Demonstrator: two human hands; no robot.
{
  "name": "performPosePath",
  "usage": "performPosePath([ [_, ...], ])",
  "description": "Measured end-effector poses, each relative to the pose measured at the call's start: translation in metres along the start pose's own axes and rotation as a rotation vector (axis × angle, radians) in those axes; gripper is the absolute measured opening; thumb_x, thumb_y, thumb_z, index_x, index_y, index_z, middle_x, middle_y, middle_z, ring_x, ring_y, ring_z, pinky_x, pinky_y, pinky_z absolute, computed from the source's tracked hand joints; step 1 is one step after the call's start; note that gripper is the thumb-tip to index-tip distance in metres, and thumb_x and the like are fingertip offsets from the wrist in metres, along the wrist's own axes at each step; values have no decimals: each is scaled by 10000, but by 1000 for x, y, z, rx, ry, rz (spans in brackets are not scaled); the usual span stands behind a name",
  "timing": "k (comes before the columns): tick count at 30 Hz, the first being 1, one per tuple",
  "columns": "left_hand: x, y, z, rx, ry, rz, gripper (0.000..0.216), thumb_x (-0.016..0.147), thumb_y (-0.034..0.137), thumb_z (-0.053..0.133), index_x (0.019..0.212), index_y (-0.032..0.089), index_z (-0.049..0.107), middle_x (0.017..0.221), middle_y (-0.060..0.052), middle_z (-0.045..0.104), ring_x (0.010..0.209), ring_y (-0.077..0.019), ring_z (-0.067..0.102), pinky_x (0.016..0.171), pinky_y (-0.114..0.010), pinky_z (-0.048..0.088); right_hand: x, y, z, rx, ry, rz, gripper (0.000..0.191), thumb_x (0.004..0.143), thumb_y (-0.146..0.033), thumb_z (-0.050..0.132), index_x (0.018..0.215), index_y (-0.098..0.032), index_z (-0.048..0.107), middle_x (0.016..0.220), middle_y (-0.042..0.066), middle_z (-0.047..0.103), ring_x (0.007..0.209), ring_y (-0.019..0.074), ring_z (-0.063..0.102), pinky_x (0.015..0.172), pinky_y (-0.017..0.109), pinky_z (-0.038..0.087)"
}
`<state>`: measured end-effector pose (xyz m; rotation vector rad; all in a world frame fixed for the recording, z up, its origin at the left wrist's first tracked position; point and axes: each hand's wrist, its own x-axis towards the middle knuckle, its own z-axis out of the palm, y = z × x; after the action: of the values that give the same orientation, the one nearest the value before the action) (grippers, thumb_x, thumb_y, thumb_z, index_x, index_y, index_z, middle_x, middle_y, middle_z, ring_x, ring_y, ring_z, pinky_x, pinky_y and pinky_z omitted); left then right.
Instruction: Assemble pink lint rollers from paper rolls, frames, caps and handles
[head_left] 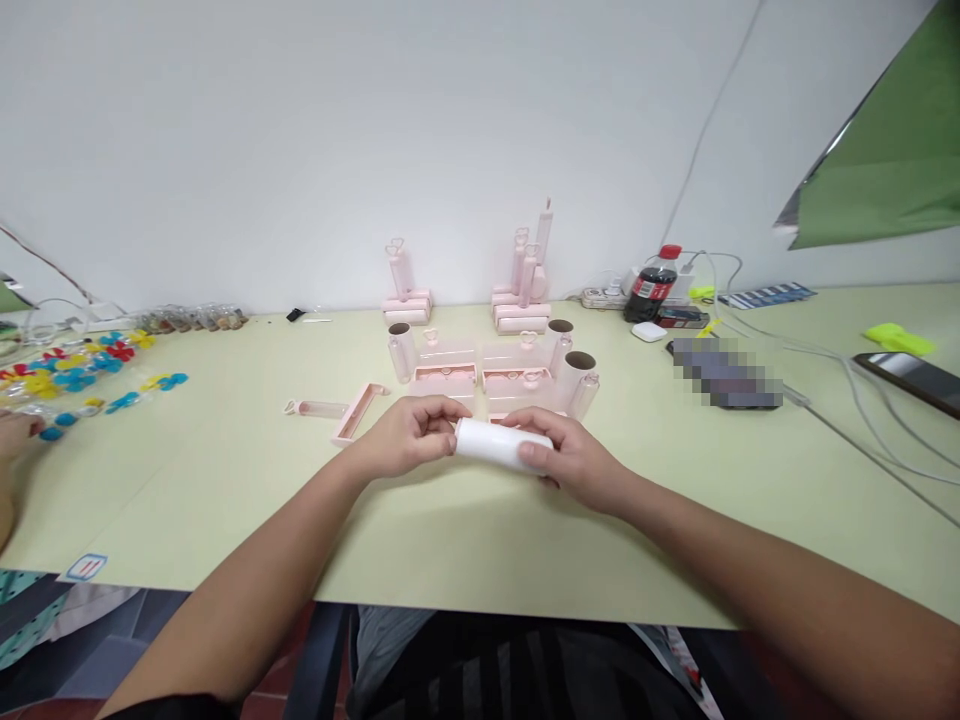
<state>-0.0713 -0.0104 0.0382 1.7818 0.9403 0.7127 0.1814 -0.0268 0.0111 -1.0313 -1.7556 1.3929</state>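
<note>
A white roll point(495, 445) is held level or nearly so over the near middle of a pale green table point(420, 545). The right hand point(574, 460) is partly closed around its right end, thumb on top. The left hand point(416, 435) is curled, fingertips at the left end; whether they pinch or merely touch cannot be told. Good handling here likely means the right hand steadying without squeezing, while the left fingertips work lightly, keeping the surface smooth.
</note>
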Motion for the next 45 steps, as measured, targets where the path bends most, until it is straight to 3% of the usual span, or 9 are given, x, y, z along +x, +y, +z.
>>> performPosePath([
  [3,5,-2,-1,-112,87,-35,268,715,198,558,960,136,647,740,-11,637,652,-142,632,643,-262,505,2,-6,0,461,-67,190,467,892,-414,448,1275,-155,510,692,26,607,540,171,571,443,279,464],
  [7,8,0,-2,-170,162,-69,270,685,201,498,908,135,636,756,-8,613,592,-137,627,606,-276,516,3,-14,0,716,-74,265,473,835,-207,457,1299,-123,495,841,91,672,655,197,669,534,325,563],
  [12,8,1,-1,-155,172,-55,256,687,203,486,890,142,630,723,1,590,565,-124,602,582,-264,499,3,-15,0,737,-42,304,443,847,-121,456,1285,-110,518,857,104,692,668,192,701,628,358,605],
  [21,7,-2,-1,-152,169,-32,277,701,209,498,928,130,635,744,-10,604,582,-128,600,584,-270,500,4,-13,-2,760,-33,283,369,874,-141,462,1231,-119,555,863,97,696,651,187,711,614,342,611],
  [31,6,0,1,-218,248,-17,244,731,243,557,937,137,634,725,-2,607,541,-117,595,551,-267,492,2,-11,0,717,-54,200,292,788,-127,530,1069,-139,607,771,68,680,614,177,686,515,267,549],
  [37,8,2,12,-285,329,-80,210,752,265,602,932,157,600,655,47,527,428,-54,474,395,-187,362,0,-15,1,787,-60,291,504,651,-75,490,1136,-156,597,920,89,684,742,222,713,665,376,590],
  [41,10,2,14,-369,321,-158,207,729,277,650,884,151,594,582,59,503,402,-46,428,369,-173,327,-1,-18,1,822,-50,315,652,551,-51,466,1185,-154,583,1025,106,682,836,233,711,774,411,580],
  [45,11,3,13,-436,289,-179,238,697,272,697,872,147,594,561,59,509,391,-43,419,359,-172,319,0,-18,1,856,-44,281,559,602,-63,504,1139,-175,608,1095,103,667,807,208,696,625,317,584],
])
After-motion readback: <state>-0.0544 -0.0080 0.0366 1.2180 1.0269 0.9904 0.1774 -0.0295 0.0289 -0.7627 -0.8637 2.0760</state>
